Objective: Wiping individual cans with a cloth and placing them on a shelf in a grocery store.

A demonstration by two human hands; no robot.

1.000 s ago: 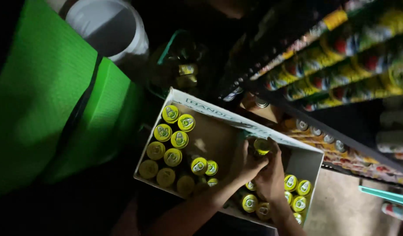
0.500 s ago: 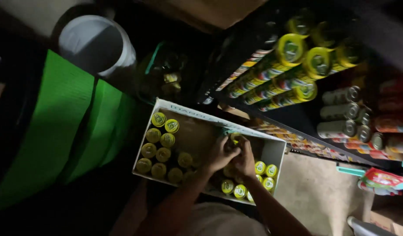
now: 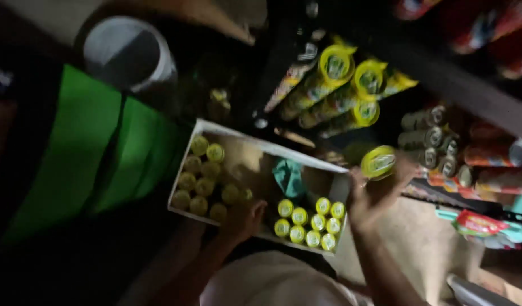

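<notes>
This is a shop, seen in a dim aisle during restocking. Dark shelves [image 3: 442, 90] on the right carry rows of yellow-topped cans [image 3: 351, 85] lying on their sides, with silver and red cans [image 3: 476, 147] further along and packaged goods [image 3: 476, 224] lower down. On the floor sits a white cardboard box [image 3: 261, 148] filled with more yellow cans [image 3: 309, 221] standing upright, beside a green bag [image 3: 96, 153] and a white bucket [image 3: 130, 54].
</notes>
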